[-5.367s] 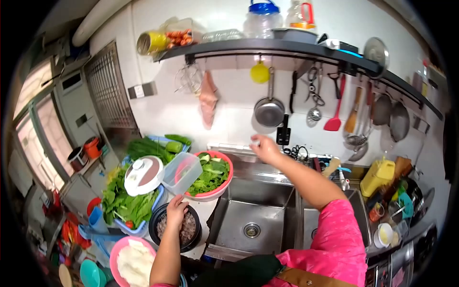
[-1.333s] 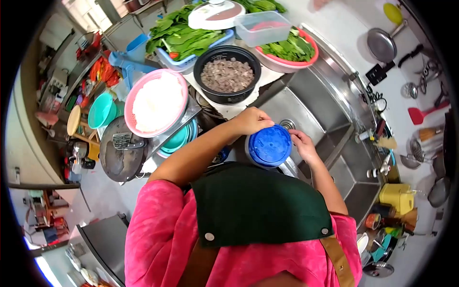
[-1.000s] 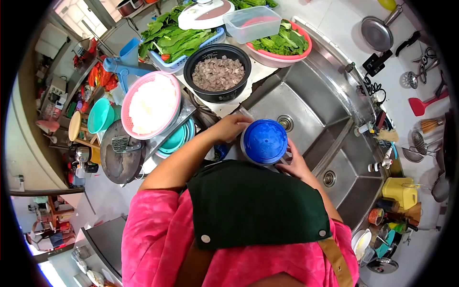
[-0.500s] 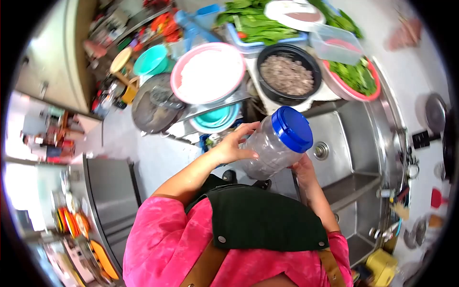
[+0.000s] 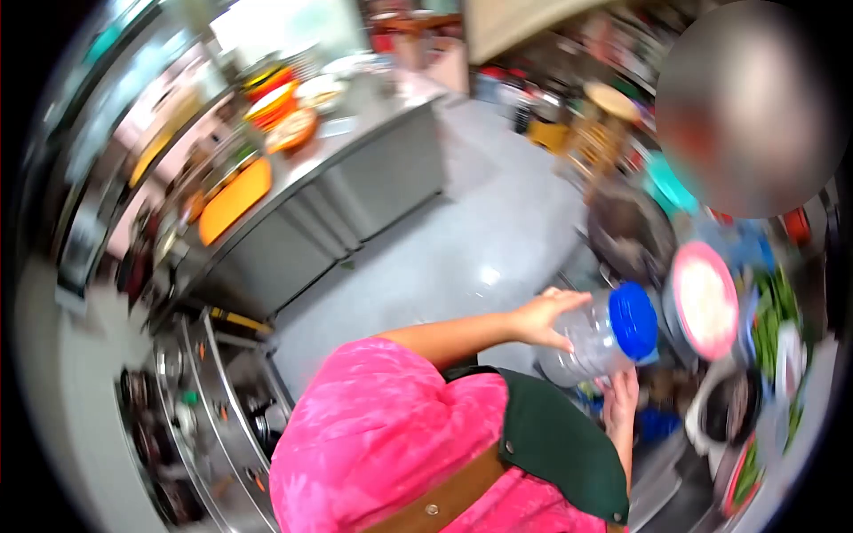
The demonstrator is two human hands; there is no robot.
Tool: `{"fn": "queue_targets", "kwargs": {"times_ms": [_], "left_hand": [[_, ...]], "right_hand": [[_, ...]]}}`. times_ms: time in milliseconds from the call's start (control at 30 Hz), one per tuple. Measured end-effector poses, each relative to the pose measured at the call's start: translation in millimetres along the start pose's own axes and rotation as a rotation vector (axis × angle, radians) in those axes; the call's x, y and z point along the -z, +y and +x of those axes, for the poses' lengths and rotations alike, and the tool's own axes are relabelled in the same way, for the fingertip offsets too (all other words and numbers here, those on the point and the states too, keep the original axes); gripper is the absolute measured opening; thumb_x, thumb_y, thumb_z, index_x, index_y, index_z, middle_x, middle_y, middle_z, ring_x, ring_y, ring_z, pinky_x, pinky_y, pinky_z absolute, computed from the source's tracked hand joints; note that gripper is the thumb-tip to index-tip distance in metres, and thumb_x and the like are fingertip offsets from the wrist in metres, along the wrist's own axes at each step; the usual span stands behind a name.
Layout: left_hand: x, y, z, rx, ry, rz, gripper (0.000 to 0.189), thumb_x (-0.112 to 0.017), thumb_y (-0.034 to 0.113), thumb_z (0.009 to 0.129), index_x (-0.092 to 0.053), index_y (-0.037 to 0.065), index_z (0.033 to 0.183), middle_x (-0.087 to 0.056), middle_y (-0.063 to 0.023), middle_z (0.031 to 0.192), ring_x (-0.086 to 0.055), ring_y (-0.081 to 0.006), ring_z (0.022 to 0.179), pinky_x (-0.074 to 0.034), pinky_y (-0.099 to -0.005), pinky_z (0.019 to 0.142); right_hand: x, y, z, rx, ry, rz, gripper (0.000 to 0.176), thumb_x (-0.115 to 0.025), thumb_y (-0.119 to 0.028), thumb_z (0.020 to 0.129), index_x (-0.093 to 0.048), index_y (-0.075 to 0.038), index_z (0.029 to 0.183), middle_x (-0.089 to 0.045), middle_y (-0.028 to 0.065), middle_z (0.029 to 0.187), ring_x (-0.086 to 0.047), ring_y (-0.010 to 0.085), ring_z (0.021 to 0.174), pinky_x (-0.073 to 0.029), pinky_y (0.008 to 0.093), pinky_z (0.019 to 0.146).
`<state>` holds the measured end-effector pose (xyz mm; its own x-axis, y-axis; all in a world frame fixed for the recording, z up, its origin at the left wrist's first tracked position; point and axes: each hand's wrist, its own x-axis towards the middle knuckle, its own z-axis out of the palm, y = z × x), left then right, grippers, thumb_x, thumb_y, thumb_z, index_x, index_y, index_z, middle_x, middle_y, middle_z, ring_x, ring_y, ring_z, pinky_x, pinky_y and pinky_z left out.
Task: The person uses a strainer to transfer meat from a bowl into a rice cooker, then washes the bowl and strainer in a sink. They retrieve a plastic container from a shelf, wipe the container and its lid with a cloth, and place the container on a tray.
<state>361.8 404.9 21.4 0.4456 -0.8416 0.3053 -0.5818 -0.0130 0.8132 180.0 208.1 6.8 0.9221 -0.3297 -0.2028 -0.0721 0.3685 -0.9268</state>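
A large clear plastic jar [image 5: 582, 345] with a blue screw lid [image 5: 633, 321] is between my hands, tilted with its lid toward the right. My left hand [image 5: 548, 320] grips the upper side of the jar, thumb and fingers spread around it. My right hand [image 5: 620, 396] supports it from below, near the lid, its fingers partly hidden by the jar. Inside, the jar looks see-through. Just right of the lid is a pink-rimmed basin [image 5: 680, 298] with white contents.
A steel counter [image 5: 373, 182] with an orange board [image 5: 235, 201] runs across the upper left. Steel shelves [image 5: 213, 400] stand at the lower left. A dark wok-like pan [image 5: 629, 226], a teal bowl [image 5: 668, 182], a black bowl [image 5: 730, 407] and leafy greens [image 5: 775, 324] are at the right.
The view has swung left, bringing the steel counter and shelves into sight while the basins and sink shift right. Both hands still hold the jar.
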Motion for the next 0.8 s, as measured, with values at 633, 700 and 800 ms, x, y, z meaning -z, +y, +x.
{"fn": "queue_targets", "kwargs": {"times_ms": [633, 700, 800], "left_hand": [[283.5, -28.3, -402.1, 0.812, 1.0, 0.313, 0.096, -0.077, 0.03, 0.054, -0.024, 0.014, 0.132, -0.044, -0.0116, 0.117, -0.037, -0.0277, 0.109, -0.029, -0.0374, 0.094], [313.5, -37.4, -427.0, 0.833, 1.138, 0.351, 0.099, -0.078, 0.033, 0.05, -0.024, 0.016, 0.132, -0.046, -0.0146, 0.114, -0.038, -0.0285, 0.109, -0.033, -0.0376, 0.091], [377.3, -52.1, -461.1, 0.853, 1.243, 0.496, 0.096, -0.077, 0.029, 0.051, -0.026, 0.013, 0.131, -0.045, -0.0142, 0.117, -0.039, -0.029, 0.108, -0.031, -0.0366, 0.093]], "right_hand": [[-527.3, 135.8, 166.0, -0.257, -1.205, -0.364, 0.077, -0.055, -0.002, 0.067, -0.015, -0.003, 0.133, -0.024, 0.007, 0.134, -0.031, 0.0227, 0.117, -0.037, 0.0335, 0.087], [-588.3, 149.6, 176.8, -0.174, -1.362, -0.32, 0.076, -0.056, -0.001, 0.068, -0.017, -0.005, 0.133, -0.028, 0.0075, 0.132, -0.032, 0.023, 0.117, -0.032, 0.0323, 0.091], [-683.3, 178.6, 208.2, -0.122, -1.477, -0.282, 0.074, -0.058, -0.004, 0.069, -0.019, -0.005, 0.132, -0.031, 0.0083, 0.13, -0.032, 0.0235, 0.117, -0.033, 0.0319, 0.091]]}}
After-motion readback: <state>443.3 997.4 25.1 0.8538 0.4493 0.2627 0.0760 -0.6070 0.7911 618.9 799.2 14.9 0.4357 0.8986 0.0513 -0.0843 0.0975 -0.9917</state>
